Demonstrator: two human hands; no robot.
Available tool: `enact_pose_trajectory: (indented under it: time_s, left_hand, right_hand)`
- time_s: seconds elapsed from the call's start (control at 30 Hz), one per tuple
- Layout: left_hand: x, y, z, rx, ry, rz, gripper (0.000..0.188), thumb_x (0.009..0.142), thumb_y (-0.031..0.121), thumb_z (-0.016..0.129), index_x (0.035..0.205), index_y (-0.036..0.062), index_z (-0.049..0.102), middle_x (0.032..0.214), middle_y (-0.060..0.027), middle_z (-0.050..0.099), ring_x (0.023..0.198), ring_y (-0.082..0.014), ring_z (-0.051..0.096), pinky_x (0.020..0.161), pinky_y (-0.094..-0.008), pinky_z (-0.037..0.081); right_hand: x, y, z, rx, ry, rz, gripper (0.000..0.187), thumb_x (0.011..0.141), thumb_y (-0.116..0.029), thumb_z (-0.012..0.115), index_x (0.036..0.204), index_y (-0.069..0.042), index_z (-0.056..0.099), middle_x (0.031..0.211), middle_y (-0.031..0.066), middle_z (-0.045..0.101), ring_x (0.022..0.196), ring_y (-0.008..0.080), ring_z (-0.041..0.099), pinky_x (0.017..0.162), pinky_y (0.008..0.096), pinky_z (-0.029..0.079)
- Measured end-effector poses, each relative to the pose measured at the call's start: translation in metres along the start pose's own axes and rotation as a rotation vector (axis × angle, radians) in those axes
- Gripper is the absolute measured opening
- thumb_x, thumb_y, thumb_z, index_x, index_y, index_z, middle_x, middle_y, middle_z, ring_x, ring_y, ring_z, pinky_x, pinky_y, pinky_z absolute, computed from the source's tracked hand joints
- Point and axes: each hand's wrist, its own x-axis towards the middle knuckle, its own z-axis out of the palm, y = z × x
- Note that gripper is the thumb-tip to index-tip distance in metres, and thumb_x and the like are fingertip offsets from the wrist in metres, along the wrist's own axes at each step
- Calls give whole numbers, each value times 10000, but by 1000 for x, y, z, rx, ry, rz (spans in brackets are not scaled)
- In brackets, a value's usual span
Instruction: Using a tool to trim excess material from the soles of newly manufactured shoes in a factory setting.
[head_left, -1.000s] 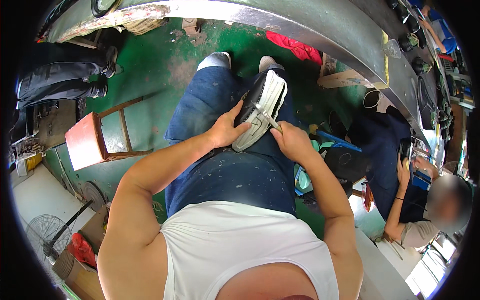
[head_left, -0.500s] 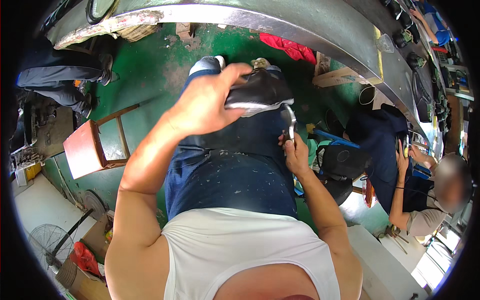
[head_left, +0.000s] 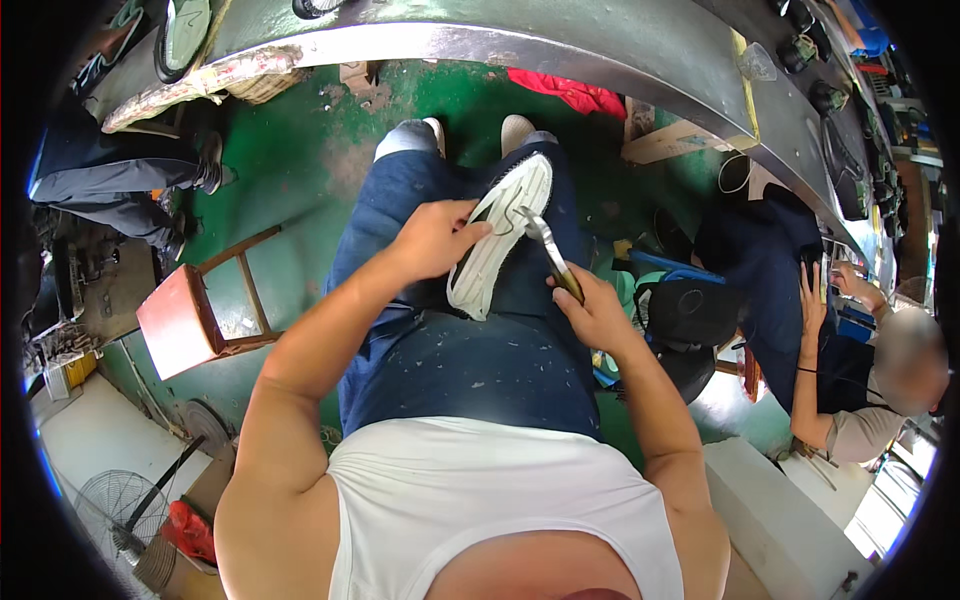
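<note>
An unfinished shoe point(head_left: 485, 265), dark upper down and pale underside up, lies slantwise over my lap. My left hand point(head_left: 440, 240) is closed on its left edge, thumb on top; the other fingers are partly hidden beneath. In my right hand point(head_left: 595, 312) is a pair of metal pincers point(head_left: 545, 240) with a brownish handle. Their curved head lies over the shoe's underside near the middle; whether the jaws touch it I cannot tell. A thin dark curved line, like string or wire, shows on the underside beside the pincers' head.
Ahead runs a long metal-edged workbench point(head_left: 400, 48) with shoe parts on it. A red stool point(head_left: 180, 322) stands at left, a fan point(head_left: 125, 510) at lower left. Black bags point(head_left: 690, 315) sit at right, near a co-worker point(head_left: 830, 340). Red cloth point(head_left: 570, 92) lies under the bench.
The shoe has turned from dark upper showing to pale underside up and come down nearer my lap. My left hand has shifted lower to its edge. The pincers have swung over the underside.
</note>
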Motion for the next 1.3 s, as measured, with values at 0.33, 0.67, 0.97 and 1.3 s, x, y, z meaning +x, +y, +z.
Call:
enact_pose_trajectory:
  time_s: [0.33, 0.67, 0.97, 1.3]
  left_hand:
    - [-7, 7, 39, 586, 452, 390, 235, 965, 175, 584, 787, 23, 609, 686, -143, 626, 614, -375, 624, 566, -467, 502]
    - [19, -38, 40, -1022, -44, -29, 553, 1074, 375, 425, 1523, 55, 383, 1433, -78, 528, 1284, -190, 508, 1121, -338, 367]
    - [38, -36, 43, -724, 61, -43, 666, 1020, 294, 602, 1584, 118, 296, 1468, -68, 496, 1322, -158, 461, 1113, -322, 374]
    - [40, -39, 49, -597, 204, -32, 658, 1013, 252, 603, 1579, 108, 303, 1440, -158, 528, 1287, -199, 509, 1089, -294, 384]
  right_hand:
    - [45, -47, -52, 234, -502, 430, 232, 970, -220, 603, 1050, -3, 613, 918, 86, 683, 764, 131, 661, 582, 306, 534]
    - [68, -40, -37, -493, -341, 39, 309, 962, -277, 599, 967, 32, 611, 874, 262, 662, 879, 446, 647, 771, 502, 499]
    - [47, -34, -6, 155, -201, 472, 282, 944, -251, 630, 1015, 21, 613, 884, 247, 666, 853, 427, 658, 778, 468, 519]
    - [82, -19, -39, 421, -422, 455, 267, 991, -247, 591, 988, 17, 631, 814, 55, 663, 571, 121, 608, 502, 270, 482]
